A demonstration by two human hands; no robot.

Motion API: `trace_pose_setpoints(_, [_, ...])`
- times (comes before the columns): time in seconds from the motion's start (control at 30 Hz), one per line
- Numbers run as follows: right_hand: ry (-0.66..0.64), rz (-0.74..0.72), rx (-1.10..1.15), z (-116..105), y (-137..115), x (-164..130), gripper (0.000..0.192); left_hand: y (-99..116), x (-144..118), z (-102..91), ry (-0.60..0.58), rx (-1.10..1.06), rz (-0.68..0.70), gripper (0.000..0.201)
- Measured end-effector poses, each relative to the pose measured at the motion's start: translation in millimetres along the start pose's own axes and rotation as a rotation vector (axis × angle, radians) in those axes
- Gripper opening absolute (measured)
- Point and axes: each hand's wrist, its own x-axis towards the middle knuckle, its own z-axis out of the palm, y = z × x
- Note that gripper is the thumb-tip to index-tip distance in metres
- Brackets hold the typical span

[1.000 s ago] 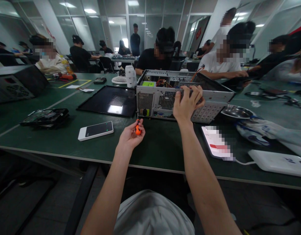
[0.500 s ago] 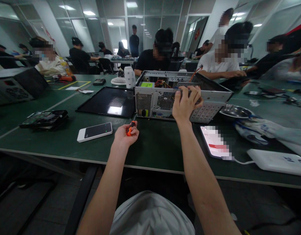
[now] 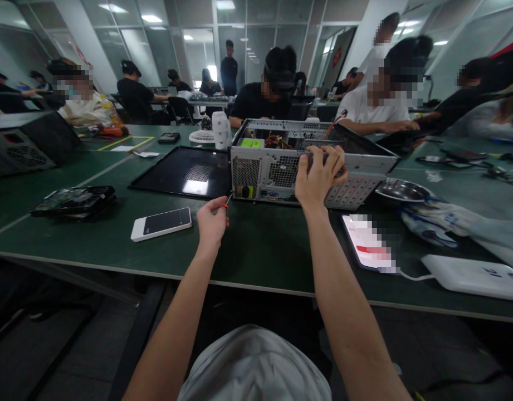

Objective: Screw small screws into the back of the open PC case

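An opened computer case lies on its side on the table, its back panel towards me and loose wires showing inside. My left hand is closed around a screwdriver with an orange-and-black handle, mostly hidden by the fingers. The screwdriver's tip is at the lower left corner of the back panel; whether it touches a screw cannot be seen. My right hand grips the back panel's upper edge, right of the middle. Something dark shows under its fingers, too covered to name.
Left of the case lies its black side panel. Nearer me are a white handheld device and stacked hard drives. To the right are a metal bowl, a lit phone and a white power bank. Several people sit across the table.
My left hand has turned over and shifted slightly up and left, so its back now covers most of the screwdriver's handle. The right hand stays on the case.
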Motion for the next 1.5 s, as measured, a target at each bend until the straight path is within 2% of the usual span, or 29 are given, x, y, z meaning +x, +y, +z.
trace_pose_setpoints(0.1, [-0.001, 0.008, 0.0, 0, 0, 0, 0.038, -3, -1, -2.3, 0.023, 0.359, 0.25, 0.031])
trace_pose_setpoints(0.17, [-0.003, 0.012, 0.003, 1, 1, 1, 0.038, -2, -5, -2.8, 0.048, 0.542, 0.369, 0.031])
trace_pose_setpoints(0.43, [0.01, 0.01, 0.02, 4, 2, 1, 0.037, 2, -14, -3.9, 0.032, 0.863, 0.425, 0.047])
trace_pose_setpoints(0.63, [0.004, 0.004, 0.015, 6, 3, 2, 0.037, 2, -11, -5.2, 0.091, 0.884, 0.461, 0.037])
trace_pose_setpoints(0.83, [0.017, 0.004, 0.019, 4, 2, 1, 0.036, 4, -14, -4.1, 0.08, 0.963, 0.468, 0.021])
trace_pose_setpoints(1.2, [0.007, 0.02, 0.045, 0, 0, 1, 0.034, 10, -25, 0.7, 0.098, 1.051, 0.385, 0.022])
trace_pose_setpoints(1.37, [0.001, 0.025, 0.044, -1, -2, 1, 0.034, 7, -20, -2.0, 0.086, 1.008, 0.411, 0.02])
trace_pose_setpoints(1.5, [-0.015, 0.036, 0.041, -2, -3, 1, 0.035, 3, -18, -4.0, 0.086, 0.95, 0.408, 0.028])
